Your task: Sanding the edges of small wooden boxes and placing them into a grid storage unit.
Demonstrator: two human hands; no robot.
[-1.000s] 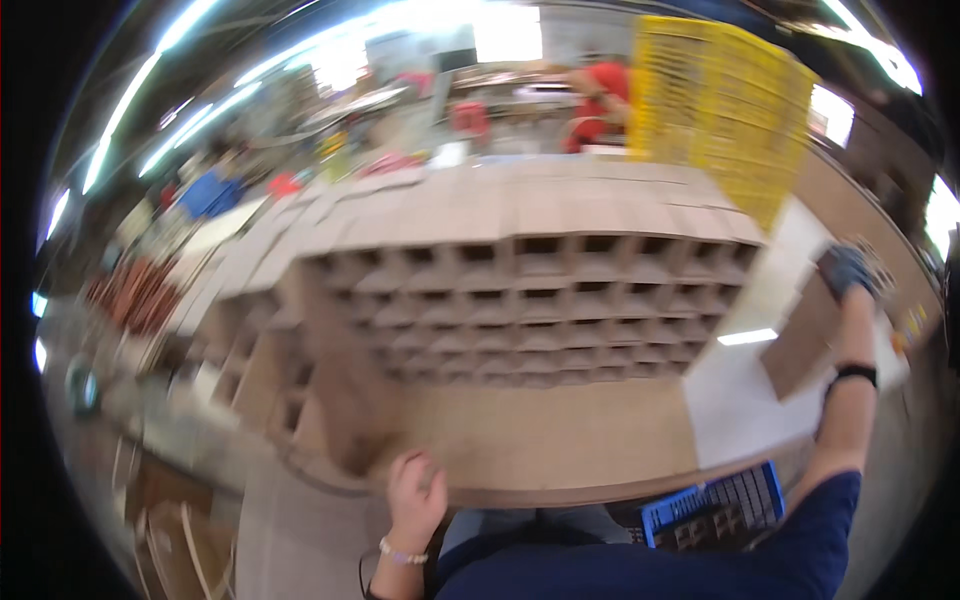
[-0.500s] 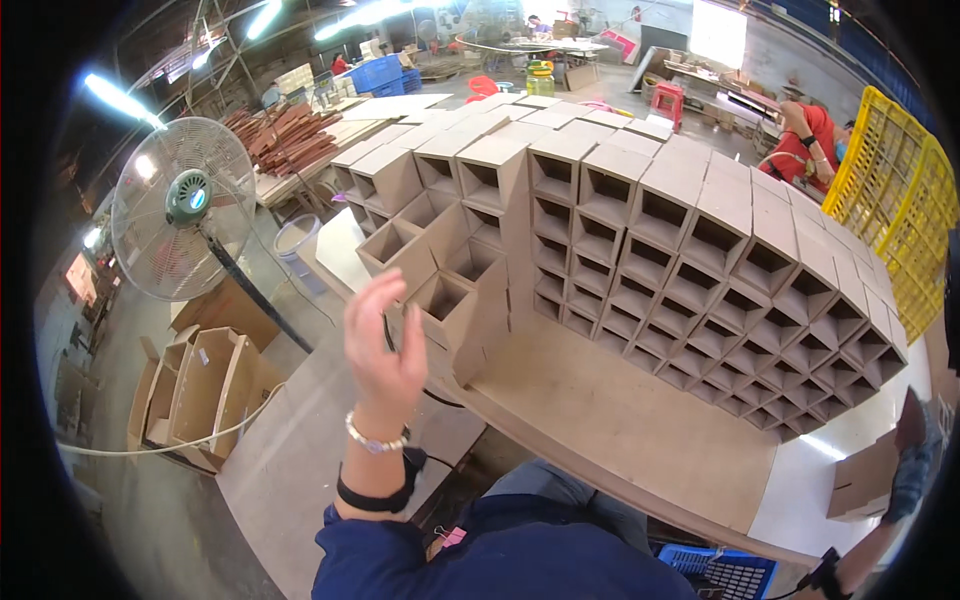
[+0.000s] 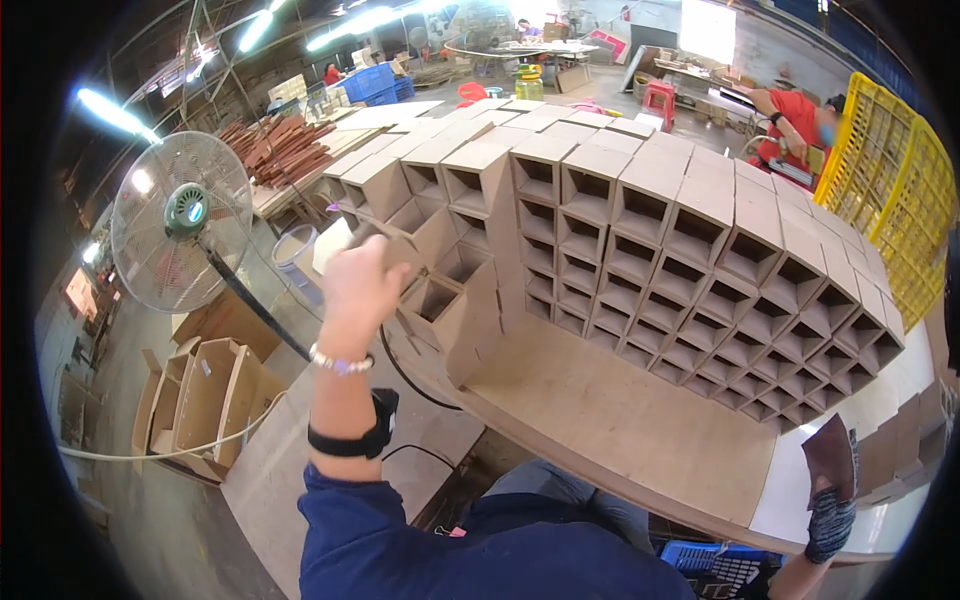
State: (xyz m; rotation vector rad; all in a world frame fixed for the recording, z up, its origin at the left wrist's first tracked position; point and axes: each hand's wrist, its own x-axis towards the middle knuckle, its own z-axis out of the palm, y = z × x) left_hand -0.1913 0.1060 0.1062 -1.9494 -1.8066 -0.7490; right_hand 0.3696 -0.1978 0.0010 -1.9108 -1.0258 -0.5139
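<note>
At the left end of the stack [image 3: 690, 225], the left hand [image 3: 362, 287] is sitting beside open boxes [image 3: 437, 300]; whether its grip is closed, I cannot tell. Right of the stack, the gloved right hand [image 3: 832, 522] is gripping a brown board [image 3: 830, 455]; squeezing lightly seems wise.

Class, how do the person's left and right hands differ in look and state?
The left hand is bare, with a beaded bracelet at the wrist; the right hand wears a dark glove. The left hand curls beside the stacked boxes; the right hand grips a dark brown flat piece. Both belong to the same person.
</note>
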